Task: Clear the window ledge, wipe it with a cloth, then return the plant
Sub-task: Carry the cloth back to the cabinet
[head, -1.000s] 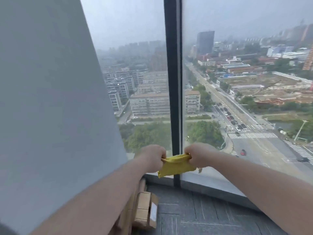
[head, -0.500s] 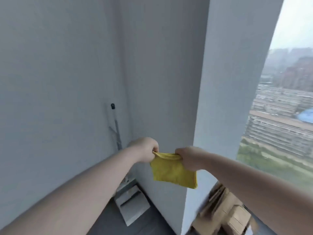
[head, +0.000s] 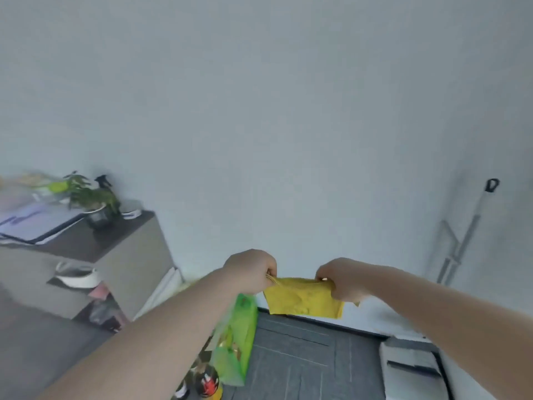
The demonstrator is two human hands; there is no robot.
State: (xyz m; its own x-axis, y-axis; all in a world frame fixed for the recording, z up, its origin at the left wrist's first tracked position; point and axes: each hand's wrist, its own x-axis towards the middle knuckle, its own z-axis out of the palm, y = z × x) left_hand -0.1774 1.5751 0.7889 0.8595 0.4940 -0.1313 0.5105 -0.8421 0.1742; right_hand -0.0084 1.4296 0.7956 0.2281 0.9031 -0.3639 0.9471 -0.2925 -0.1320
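You hold the yellow cloth (head: 304, 300) stretched in the air between your hands, left hand (head: 251, 269) and right hand (head: 341, 280) each with fingers pinching an upper corner, while the plant (head: 93, 197) stands far left on the bench (head: 86, 243).

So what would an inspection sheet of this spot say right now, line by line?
Surface: dark cabinet top at left against the white wall; no window ledge in view.
Job's things: yellow cloth stretched between both hands; potted plant standing on the cabinet top.
Clutter: green bag and bottles on the grey floor; white bowl on a lower shelf; papers beside the plant.
Hands: left hand and right hand each pinch a top corner of the cloth.
Cables: nothing seen.
Surroundings: metal-handled tool leaning in the right corner; the picture is blurred.
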